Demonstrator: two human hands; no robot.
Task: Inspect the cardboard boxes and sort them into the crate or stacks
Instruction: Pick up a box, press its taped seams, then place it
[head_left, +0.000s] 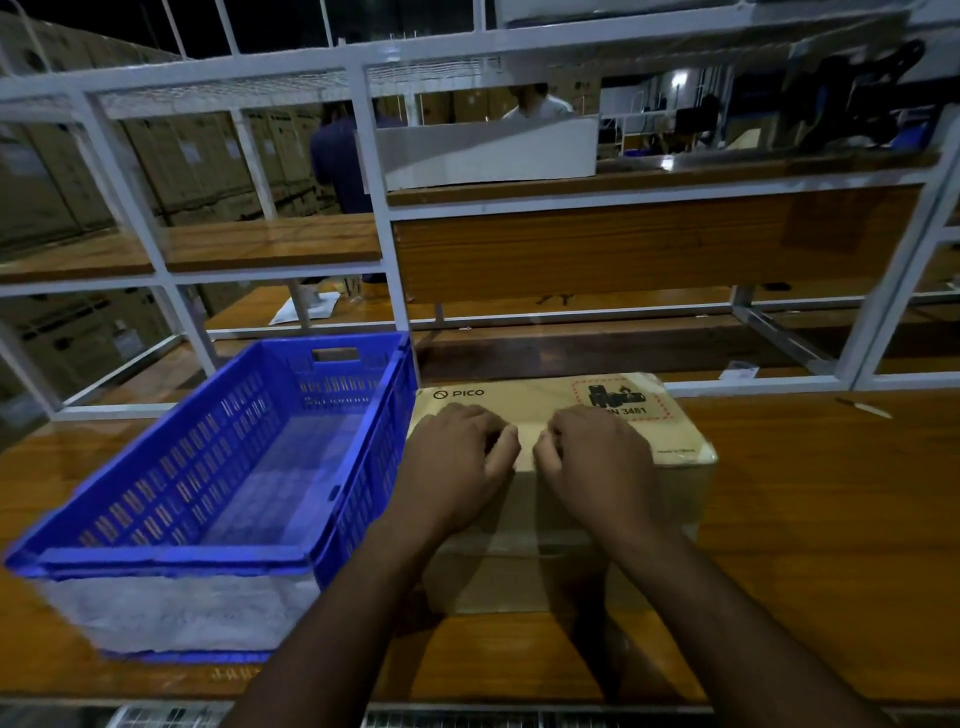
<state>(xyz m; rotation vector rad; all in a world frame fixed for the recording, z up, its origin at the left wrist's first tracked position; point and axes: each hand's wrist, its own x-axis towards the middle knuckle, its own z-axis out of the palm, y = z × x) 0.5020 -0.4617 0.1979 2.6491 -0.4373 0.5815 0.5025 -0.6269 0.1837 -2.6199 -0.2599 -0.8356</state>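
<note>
A tan cardboard box (540, 397) printed with "PICO" and a red hazard label stands on the wooden table, right of centre. Both my hands lie on its top near the front edge, side by side. My left hand (457, 457) has its fingers curled down onto the lid, and my right hand (597, 457) does the same beside it. Whether the fingers pinch a flap or tape is not visible. A blue slotted plastic crate (218, 558) sits directly left of the box, touching it, and holds nothing.
The wooden table (831, 519) extends to the right of the box. A white metal rack (379, 218) with wooden shelves rises behind. A knife (862, 408) lies at the far right. Stacked cartons (78, 182) and people stand beyond the rack.
</note>
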